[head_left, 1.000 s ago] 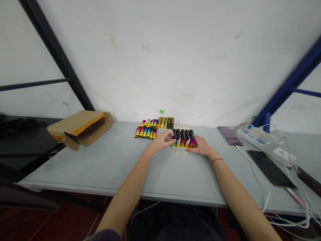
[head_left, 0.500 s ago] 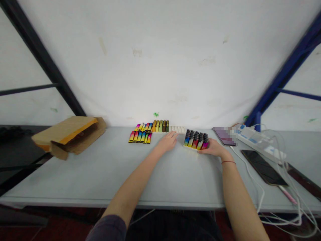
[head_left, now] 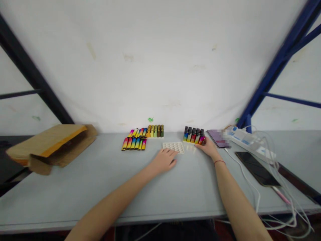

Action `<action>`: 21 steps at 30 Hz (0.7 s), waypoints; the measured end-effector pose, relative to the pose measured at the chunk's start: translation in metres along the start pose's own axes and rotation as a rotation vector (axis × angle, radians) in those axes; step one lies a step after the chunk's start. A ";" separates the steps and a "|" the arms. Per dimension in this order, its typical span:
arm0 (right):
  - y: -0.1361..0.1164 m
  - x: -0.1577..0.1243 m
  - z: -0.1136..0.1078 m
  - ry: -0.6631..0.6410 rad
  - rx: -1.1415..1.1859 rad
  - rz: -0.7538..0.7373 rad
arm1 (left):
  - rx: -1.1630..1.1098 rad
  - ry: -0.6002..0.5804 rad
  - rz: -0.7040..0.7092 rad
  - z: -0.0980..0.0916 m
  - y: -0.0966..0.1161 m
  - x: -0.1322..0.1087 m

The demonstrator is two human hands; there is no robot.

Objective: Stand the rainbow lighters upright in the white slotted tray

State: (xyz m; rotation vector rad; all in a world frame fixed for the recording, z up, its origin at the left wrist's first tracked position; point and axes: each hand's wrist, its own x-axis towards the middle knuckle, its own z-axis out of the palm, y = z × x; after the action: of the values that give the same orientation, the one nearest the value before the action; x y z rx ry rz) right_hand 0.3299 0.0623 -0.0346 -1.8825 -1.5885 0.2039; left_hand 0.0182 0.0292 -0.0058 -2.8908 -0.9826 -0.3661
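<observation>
A block of colourful lighters with black tops (head_left: 192, 135) stands near the wall, right of centre. My right hand (head_left: 208, 147) rests against its front right side, fingers on it. A white empty tray with round cells (head_left: 173, 146) lies flat on the grey table (head_left: 100, 180). My left hand (head_left: 164, 160) lies just in front of that tray, fingers stretched out and touching its near edge. Loose rainbow lighters (head_left: 134, 143) lie in rows to the left, with a row of yellow-green ones (head_left: 155, 131) behind them.
An open cardboard box (head_left: 47, 145) lies on its side at the far left. At the right are a white power strip (head_left: 248, 142), a dark phone (head_left: 257, 164), a blurred purple object (head_left: 217, 138) and several white cables (head_left: 273, 197). A white wall stands behind.
My right hand has pushed the block of lighters back and to the right, off the white tray. My left hand has drawn the white tray toward me. The camera tilted.
</observation>
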 end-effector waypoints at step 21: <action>-0.088 0.036 0.068 -0.074 -0.050 -0.068 | -0.105 0.057 0.029 0.000 -0.008 -0.026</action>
State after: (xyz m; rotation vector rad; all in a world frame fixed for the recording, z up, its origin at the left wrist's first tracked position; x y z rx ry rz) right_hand 0.2316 0.1253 -0.0265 -1.8743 -1.7193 0.2079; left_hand -0.0071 0.0204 -0.0123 -2.9654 -0.9396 -0.5107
